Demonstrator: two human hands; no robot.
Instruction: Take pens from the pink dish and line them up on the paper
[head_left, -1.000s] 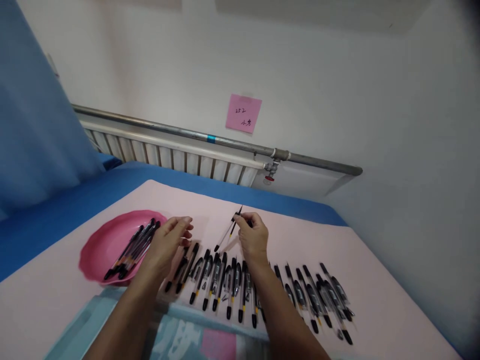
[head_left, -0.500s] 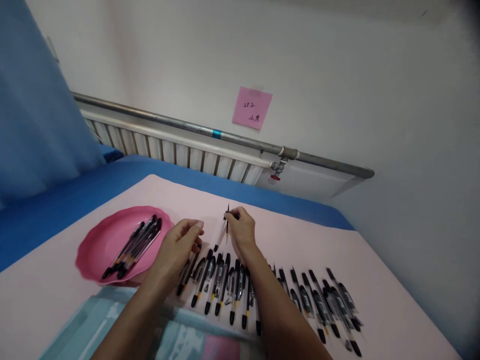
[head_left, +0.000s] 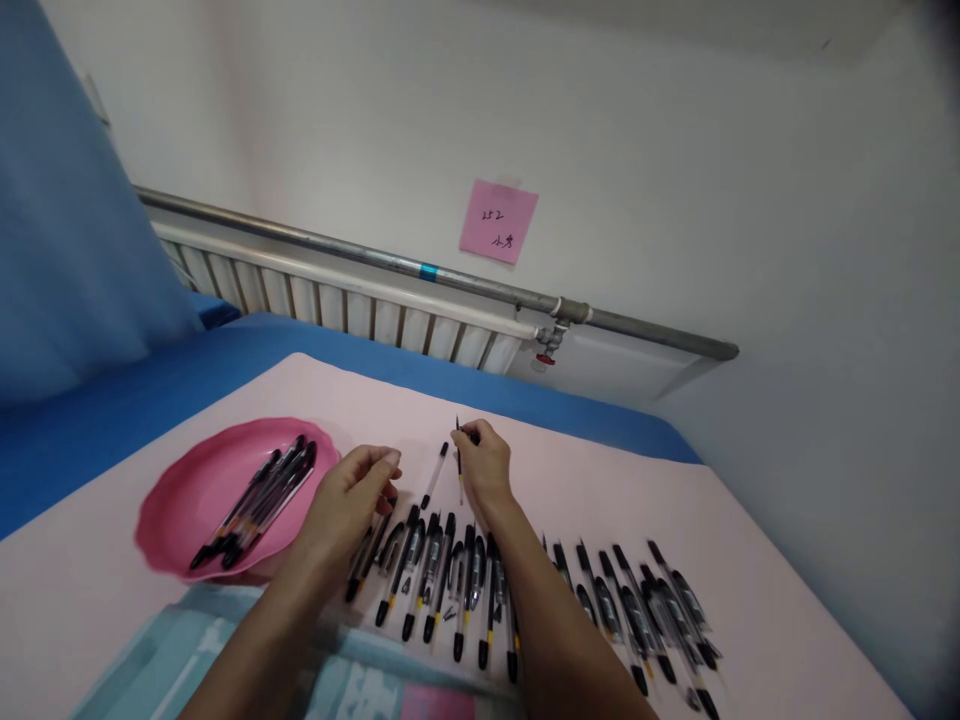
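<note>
My right hand (head_left: pixel 486 462) pinches a thin pen refill (head_left: pixel 460 462), its dark point up and a yellow part low down. A small black piece (head_left: pixel 473 437) also shows at these fingers; its kind is unclear. Just left of the refill, a clear pen barrel with black ends (head_left: pixel 435 476) slants on the pink surface. Hovering above the left end of a row of pens, my left hand (head_left: pixel 358 482) has its fingers curled and thumb pressed in; whatever it may hold is hidden. Below both hands lie the clear black-ended pens (head_left: pixel 439 580), with caps and small loose parts among them.
A pink scalloped bowl (head_left: pixel 169 510) at left holds several pens (head_left: pixel 259 505). A teal patterned packet (head_left: pixel 169 655) lies at the near edge. Behind the pink tabletop (head_left: pixel 600 490) run a blue edge (head_left: pixel 420 372), a radiator (head_left: pixel 330 305), a pipe and a red-handled valve (head_left: pixel 546 358).
The clear barrel, earlier against my right fingertips beside the refill, now lies apart from them on the surface. The refill stays in my right hand. My left hand keeps its curled shape.
</note>
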